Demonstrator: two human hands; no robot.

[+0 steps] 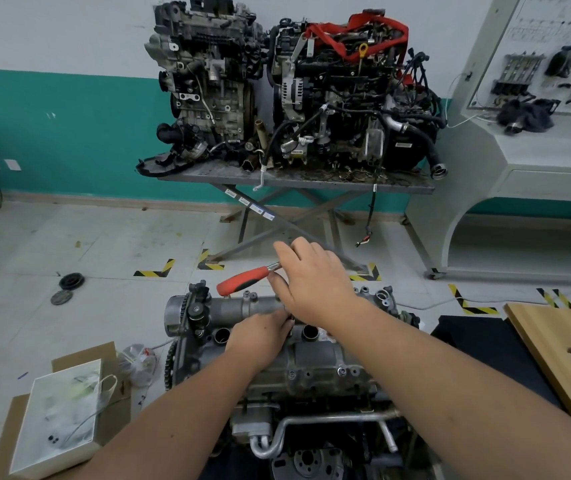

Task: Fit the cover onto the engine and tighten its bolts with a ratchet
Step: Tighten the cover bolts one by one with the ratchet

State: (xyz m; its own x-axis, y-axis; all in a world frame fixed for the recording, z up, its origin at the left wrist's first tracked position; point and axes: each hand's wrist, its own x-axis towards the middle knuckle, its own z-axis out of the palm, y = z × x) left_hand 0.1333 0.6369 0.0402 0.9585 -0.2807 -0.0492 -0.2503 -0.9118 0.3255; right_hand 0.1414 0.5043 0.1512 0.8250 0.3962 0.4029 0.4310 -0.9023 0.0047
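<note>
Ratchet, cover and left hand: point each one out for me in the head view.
ratchet (242, 280): head view, on the red grip of its handle.
cover (315, 356): head view, on its bare grey top beside the round tube hole.
left hand (260, 336): head view, on the back of the hand.

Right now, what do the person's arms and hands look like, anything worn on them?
Both arms are bare as far as the head view shows: no sleeves reach the forearms. The left hand and right hand wear no gloves. No watch, bracelet or ring shows on the visible sides of the wrists and fingers. No tape, markings or cables are on either arm.
</note>
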